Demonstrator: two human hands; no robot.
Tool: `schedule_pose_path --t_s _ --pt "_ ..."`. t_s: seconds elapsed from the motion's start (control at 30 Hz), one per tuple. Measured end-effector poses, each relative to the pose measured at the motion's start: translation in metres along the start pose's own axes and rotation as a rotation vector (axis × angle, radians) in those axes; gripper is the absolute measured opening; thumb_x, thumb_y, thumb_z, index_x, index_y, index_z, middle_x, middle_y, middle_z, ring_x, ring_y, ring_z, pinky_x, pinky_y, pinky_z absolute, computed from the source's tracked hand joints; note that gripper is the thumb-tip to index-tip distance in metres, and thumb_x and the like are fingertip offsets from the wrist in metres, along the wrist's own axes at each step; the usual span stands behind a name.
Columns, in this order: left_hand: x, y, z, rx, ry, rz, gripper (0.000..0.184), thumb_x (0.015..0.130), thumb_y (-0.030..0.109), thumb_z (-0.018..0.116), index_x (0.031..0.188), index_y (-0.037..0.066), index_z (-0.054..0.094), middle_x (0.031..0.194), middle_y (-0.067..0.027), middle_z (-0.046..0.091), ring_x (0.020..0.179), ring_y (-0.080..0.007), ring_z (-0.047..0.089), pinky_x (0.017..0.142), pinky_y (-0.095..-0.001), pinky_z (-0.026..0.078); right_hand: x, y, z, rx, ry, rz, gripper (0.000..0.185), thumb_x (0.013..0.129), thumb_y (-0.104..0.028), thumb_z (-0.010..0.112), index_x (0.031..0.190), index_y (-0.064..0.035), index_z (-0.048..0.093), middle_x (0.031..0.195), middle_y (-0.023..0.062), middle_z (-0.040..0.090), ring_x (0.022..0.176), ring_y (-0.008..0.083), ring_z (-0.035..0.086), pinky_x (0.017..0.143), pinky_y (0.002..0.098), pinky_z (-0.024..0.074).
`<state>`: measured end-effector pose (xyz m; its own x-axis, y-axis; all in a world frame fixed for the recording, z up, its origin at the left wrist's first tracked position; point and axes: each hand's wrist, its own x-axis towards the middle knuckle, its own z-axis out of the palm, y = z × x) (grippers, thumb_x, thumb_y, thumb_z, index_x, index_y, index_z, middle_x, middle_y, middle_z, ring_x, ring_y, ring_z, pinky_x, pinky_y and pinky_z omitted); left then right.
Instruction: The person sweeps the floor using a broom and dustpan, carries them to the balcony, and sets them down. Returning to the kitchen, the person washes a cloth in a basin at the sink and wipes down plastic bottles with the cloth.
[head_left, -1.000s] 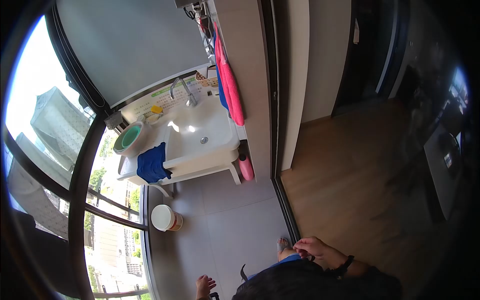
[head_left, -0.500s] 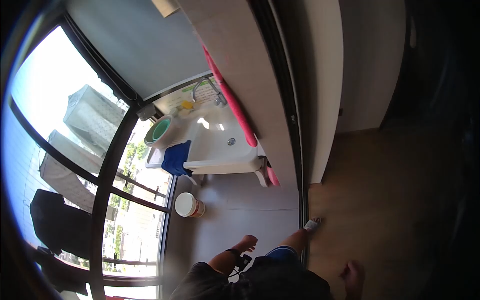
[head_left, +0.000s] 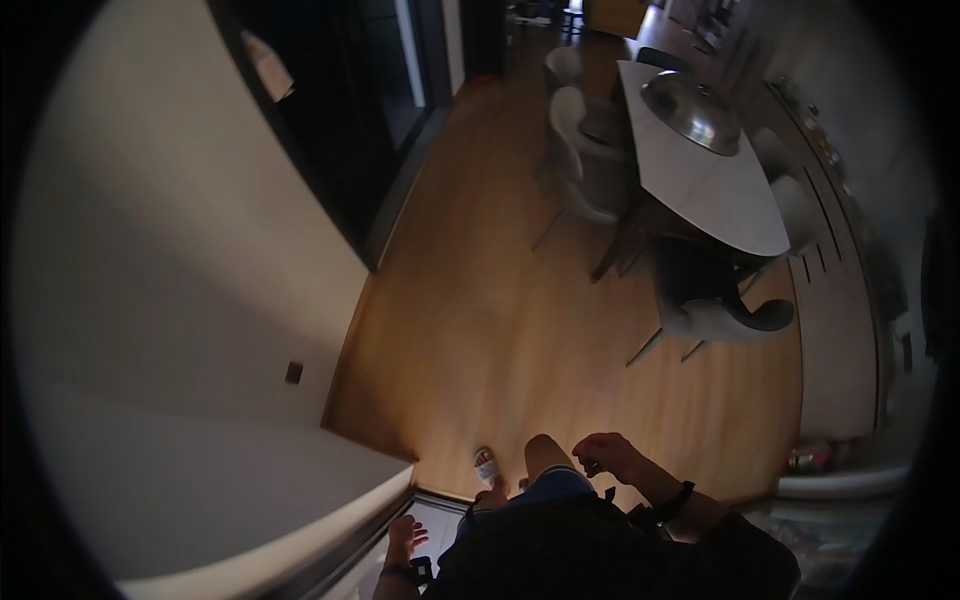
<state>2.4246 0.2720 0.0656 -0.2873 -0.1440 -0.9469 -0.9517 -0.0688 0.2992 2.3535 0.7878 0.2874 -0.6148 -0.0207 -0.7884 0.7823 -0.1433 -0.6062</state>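
Observation:
At the lower left, beside the door track, my left hand (head_left: 404, 536) hangs with its fingers apart and nothing in it. My right hand (head_left: 608, 455) is in front of my body, above the wooden floor (head_left: 450, 350), with its fingers curled in and no object visible in them. Both wrists wear dark bands. Between the hands are my blue shorts (head_left: 556, 484), a bare knee and a foot in a light sandal (head_left: 486, 466).
A long white table (head_left: 690, 185) holds a shiny metal dome cover (head_left: 695, 110). Grey chairs stand around it, the nearest chair (head_left: 720, 318) at its front end. On the left are a pale wall (head_left: 180, 300) and a dark doorway (head_left: 330, 110). A door track (head_left: 370, 545) runs at the lower left.
The view has swung right, from the balcony with the sink, bucket and windows to the room with the table. My right hand has come up in front of my body.

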Motion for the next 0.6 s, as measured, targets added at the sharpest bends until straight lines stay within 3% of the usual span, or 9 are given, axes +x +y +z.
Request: schedule_pose_path --t_s 0.13,0.23,0.3,0.43,0.57,0.6 --pt "0.041 0.160 0.036 0.043 0.019 0.107 0.023 0.095 0.025 0.050 0.111 0.009 0.051 0.102 -0.0137 0.056 0.081 -0.0307 0.063 0.068 -0.0484 0.056 0.047 -0.038 -0.019 0.128 0.065 0.007 0.023 0.090 -0.021 0.064 0.097 0.0008 0.067 0.081 0.0069 0.063 0.068 0.0152 0.062 0.063 0.0282 0.0540" --pt "0.096 0.250 0.068 0.126 0.020 0.134 0.021 0.096 0.028 0.047 0.100 0.007 0.050 0.088 -0.0093 0.057 0.072 -0.0253 0.062 0.065 -0.0447 0.056 0.103 -0.094 -0.039 0.119 0.060 0.024 0.022 0.091 -0.021 0.062 0.099 0.0000 0.067 0.081 0.0054 0.063 0.068 0.0140 0.062 0.064 0.0269 0.0539" --pt "0.122 0.302 0.100 0.122 0.005 0.136 0.025 0.097 0.031 0.043 0.091 0.009 0.052 0.073 -0.0057 0.053 0.061 -0.0230 0.059 0.060 -0.0374 0.054 0.148 -0.133 -0.053 0.112 0.043 0.031 0.023 0.091 -0.021 0.061 0.099 -0.0005 0.067 0.082 0.0052 0.064 0.068 0.0138 0.062 0.063 0.0261 0.0534" --pt "0.149 0.390 0.158 0.108 -0.035 -0.017 0.030 0.096 0.032 0.043 0.101 0.003 0.052 0.079 -0.0092 0.056 0.069 -0.0255 0.063 0.064 -0.0403 0.058 0.247 -0.248 -0.082 0.060 0.028 0.021 0.022 0.091 -0.021 0.062 0.099 -0.0012 0.067 0.081 0.0046 0.063 0.068 0.0129 0.061 0.063 0.0266 0.0537" --pt "0.157 0.439 0.169 -0.093 -0.333 0.165 0.051 0.096 0.038 0.050 0.134 0.005 0.045 0.131 -0.0186 0.051 0.111 -0.0371 0.058 0.099 -0.0517 0.047 0.317 -0.400 -0.086 -0.038 -0.060 -0.093 0.022 0.091 -0.021 0.063 0.096 -0.0007 0.068 0.075 0.0039 0.062 0.063 0.0116 0.058 0.057 0.0252 0.0505" --pt "0.165 0.455 0.174 -0.132 -0.348 0.210 0.052 0.096 0.040 0.051 0.134 0.005 0.045 0.127 -0.0196 0.053 0.111 -0.0375 0.058 0.097 -0.0523 0.048 0.337 -0.441 -0.085 -0.057 -0.102 -0.111 0.022 0.092 -0.022 0.062 0.095 0.0000 0.068 0.076 0.0037 0.062 0.063 0.0110 0.058 0.058 0.0250 0.0503"
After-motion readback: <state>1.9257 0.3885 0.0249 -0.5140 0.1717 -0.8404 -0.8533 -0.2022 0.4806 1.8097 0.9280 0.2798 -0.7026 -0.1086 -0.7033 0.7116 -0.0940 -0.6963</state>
